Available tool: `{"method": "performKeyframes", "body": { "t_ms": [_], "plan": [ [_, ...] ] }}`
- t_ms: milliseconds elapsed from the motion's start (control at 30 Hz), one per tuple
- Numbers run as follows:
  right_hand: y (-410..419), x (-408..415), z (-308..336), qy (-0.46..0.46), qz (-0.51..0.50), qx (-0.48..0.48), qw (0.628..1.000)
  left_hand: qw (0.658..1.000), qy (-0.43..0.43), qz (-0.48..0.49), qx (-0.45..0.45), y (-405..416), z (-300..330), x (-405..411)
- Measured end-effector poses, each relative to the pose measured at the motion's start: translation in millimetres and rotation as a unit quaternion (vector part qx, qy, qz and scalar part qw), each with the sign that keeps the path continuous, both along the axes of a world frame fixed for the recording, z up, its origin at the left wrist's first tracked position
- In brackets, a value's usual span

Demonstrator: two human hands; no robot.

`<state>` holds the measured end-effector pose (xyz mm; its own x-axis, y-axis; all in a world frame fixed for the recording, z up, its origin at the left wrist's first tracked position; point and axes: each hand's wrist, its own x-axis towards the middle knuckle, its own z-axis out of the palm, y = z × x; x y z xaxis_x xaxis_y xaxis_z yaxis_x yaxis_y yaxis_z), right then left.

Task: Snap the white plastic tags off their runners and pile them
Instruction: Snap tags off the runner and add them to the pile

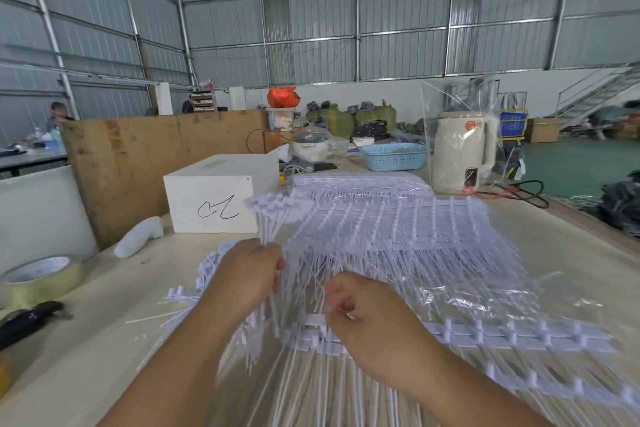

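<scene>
Many thin white plastic tags point(381, 236) lie in a big heap on the wide pale wooden bench point(86, 340), partly under a clear crinkly plastic sheet point(502, 291). The heap sits in the middle of the bench, right in front of the person. A flat white plastic runner with little crossbars point(519, 334) lies at the near edge of the heap and runs off to the right.

The left hand point(247, 276) is curled tight around a bunch of long tag stems and holds them up. The right hand point(363, 308) has its fingers bent down onto the near end of the runner. It looks like it pinches the runner, but the blur makes that hard to tell.

This looks like the pulling-off step. To do it well, I think the right hand should press the runner flat and steady while the left hand bends the bunch sharply to one side. A quick twist near the joint should break the tags off clean. Loose tags point(180, 298) already sit left of the hands, so new ones can go there.
</scene>
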<state>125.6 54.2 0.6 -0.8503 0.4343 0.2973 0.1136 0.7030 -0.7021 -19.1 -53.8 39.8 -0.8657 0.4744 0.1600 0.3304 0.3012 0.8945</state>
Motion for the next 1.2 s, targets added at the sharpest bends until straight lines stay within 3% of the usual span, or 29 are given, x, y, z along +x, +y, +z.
{"method": "performKeyframes", "body": {
  "t_ms": [67, 233, 533, 900, 1067, 1200],
  "plan": [
    [6, 1, -4, -0.020, 0.002, 0.102, 0.995, 0.997, 0.045, 0.040, -0.051, -4, -4, -15],
    [15, -2, -17, -0.087, 0.019, 0.221, 0.971, 0.976, 0.108, 0.101, -0.159, -12, -17, -35],
    [18, -4, -22, -0.147, -0.019, 0.250, 0.957, 0.944, 0.165, 0.132, -0.252, -12, -23, -33],
    [18, -5, -21, -0.168, -0.011, 0.258, 0.951, 0.871, 0.234, 0.160, -0.400, -5, -32, -34],
    [21, -5, -19, -0.115, -0.043, 0.294, 0.948, 0.885, 0.279, 0.187, -0.323, -3, -28, -28],
    [19, -4, -15, -0.077, -0.059, 0.307, 0.947, 0.926, 0.362, 0.086, -0.067, 4, -28, -15]
  ]
}}
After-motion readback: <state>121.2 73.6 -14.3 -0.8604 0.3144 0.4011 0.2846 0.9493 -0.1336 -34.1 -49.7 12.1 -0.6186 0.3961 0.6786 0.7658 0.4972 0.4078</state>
